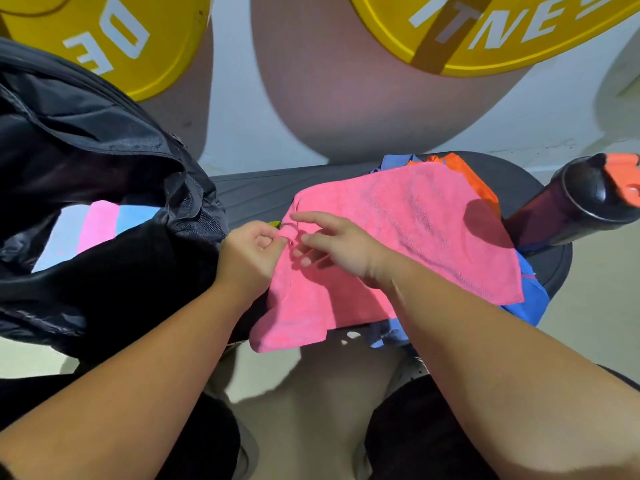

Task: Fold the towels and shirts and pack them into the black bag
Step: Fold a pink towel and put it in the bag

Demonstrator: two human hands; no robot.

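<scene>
Pink terry towel (398, 237) lies unfolded on the dark round table (256, 195) over blue and orange garments (530, 299). The left hand (249, 258) pinches its corner, and the right hand (332, 247) rests on it, fingers spread. The black fabric bag (104, 161) alongside already holds folded pastel cloths (100, 226), so probably only this pile remains.

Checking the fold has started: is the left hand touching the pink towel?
Touching. The head view shows the left hand pinching the pink towel at its left edge, with no gap between fingers and cloth.
</scene>
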